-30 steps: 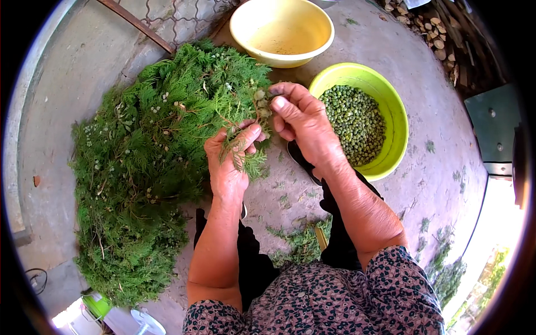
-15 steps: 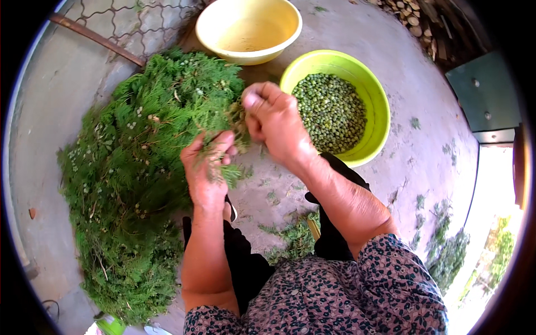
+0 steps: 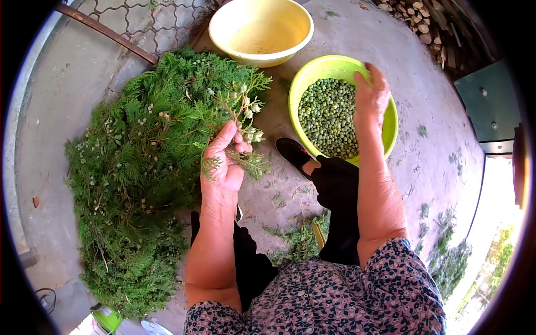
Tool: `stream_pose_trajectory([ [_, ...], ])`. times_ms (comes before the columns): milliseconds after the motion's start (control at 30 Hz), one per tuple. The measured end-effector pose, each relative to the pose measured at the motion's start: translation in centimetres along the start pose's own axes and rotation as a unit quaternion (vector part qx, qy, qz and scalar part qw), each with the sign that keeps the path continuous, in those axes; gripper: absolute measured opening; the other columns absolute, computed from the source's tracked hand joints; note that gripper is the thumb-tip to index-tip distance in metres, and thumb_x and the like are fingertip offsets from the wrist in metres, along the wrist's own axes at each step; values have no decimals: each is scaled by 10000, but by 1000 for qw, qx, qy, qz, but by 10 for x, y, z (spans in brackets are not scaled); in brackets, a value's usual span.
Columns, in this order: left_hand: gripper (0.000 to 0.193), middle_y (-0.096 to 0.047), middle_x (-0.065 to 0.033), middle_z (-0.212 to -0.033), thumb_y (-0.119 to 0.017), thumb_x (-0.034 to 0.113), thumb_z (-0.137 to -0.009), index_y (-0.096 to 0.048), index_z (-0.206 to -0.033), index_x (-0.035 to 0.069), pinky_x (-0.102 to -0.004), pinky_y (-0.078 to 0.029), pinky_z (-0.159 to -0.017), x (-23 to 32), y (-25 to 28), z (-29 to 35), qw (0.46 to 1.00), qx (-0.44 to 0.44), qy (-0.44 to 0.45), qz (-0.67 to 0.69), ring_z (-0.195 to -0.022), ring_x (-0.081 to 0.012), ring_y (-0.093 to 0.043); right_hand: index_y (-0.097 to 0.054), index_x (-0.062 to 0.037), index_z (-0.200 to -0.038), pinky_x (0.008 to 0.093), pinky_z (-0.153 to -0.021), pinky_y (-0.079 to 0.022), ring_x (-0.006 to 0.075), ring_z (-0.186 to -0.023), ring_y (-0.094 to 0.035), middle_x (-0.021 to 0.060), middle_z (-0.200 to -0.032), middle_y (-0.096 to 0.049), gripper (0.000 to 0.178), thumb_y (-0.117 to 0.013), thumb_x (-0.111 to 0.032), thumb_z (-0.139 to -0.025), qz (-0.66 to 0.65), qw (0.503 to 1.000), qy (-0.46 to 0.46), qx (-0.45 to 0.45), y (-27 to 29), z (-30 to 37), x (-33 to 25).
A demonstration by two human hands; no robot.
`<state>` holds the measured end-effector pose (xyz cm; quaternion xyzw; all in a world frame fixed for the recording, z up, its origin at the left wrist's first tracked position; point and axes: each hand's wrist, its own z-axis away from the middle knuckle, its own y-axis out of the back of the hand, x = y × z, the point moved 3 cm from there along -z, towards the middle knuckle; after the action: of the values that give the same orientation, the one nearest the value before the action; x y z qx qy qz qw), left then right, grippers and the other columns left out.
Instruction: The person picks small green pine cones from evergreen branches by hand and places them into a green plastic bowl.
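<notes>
My left hand (image 3: 222,159) is closed around the stem of an evergreen sprig (image 3: 243,107). Pale green cones (image 3: 254,134) cluster along the sprig, and its flat leaves hang past my fingers. Over the right side of a lime-green tub (image 3: 295,106) is my right hand (image 3: 371,100), its thumb and fingers apart and nothing visible in them. Small round green cones (image 3: 326,117) fill the bottom of the tub. To the left of my left hand spreads a large heap of evergreen branches (image 3: 139,173), with small pale cones among the leaves.
A pale yellow basin (image 3: 262,36) stands beyond the heap, beside the tub. My shoe (image 3: 293,156) is close to the tub's near side. Cut firewood (image 3: 419,22) is stacked at the far right, near a dark green cabinet (image 3: 488,103). Loose sprigs (image 3: 301,240) lie between my legs.
My right hand has moved from beside my left hand to above the tub, and its fingers have opened. The left hand has turned and raised the sprig, showing its cones.
</notes>
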<state>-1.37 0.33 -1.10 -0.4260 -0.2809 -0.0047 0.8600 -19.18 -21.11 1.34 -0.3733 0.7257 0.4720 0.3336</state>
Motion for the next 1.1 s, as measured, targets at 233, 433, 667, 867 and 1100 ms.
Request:
stream_pose_trajectory([
  [233, 109, -498, 2, -611, -642, 142, -760, -564, -775, 68, -269, -376, -573, -9, -1, -1, 999, -10, 43, -27, -521, -106, -424, -485, -11, -1149, 286, -725, -455, 166, -835, -576, 93, -974, -592, 308, -488, -140, -869, -387, 721, -302, -489, -51, 88, -48],
  [433, 104, -559, -15, -661, -657, 106, -732, -614, -791, 32, -245, -399, -590, -14, 2, -5, 992, -21, 30, -118, -576, -103, -482, -512, -26, -1100, 254, -603, -461, 136, -706, -560, 70, -859, -595, 250, -485, -106, -865, -461, 629, -303, -548, -46, 95, -62],
  [667, 188, -617, -45, -737, -709, 73, -683, -616, -817, -19, -230, -435, -614, 7, -17, 2, 857, -51, -236, -455, -655, -97, -543, -541, -17, -1055, 230, -572, -470, 116, -650, -552, 51, -805, -597, 208, -474, -49, -861, -417, 695, -254, -528, -49, 103, -67],
  [867, 142, -597, -10, -720, -679, 8, -698, -606, -818, -13, -209, -420, -564, -2, -23, 6, 851, -53, -281, -441, -633, -59, -507, -557, -11, -1039, 238, -764, -459, 117, -812, -567, 62, -908, -601, 200, -481, -37, -856, -338, 771, -182, -509, -48, 112, -69],
  [1100, 111, -600, -10, -740, -631, -28, -715, -618, -817, 14, -210, -413, -564, 0, -21, 9, 942, -47, -166, -287, -609, -61, -520, -569, -42, -1072, 250, -831, -424, 114, -919, -534, 44, -992, -586, 300, -496, 33, -791, -329, 761, -131, -545, -38, 103, -81],
])
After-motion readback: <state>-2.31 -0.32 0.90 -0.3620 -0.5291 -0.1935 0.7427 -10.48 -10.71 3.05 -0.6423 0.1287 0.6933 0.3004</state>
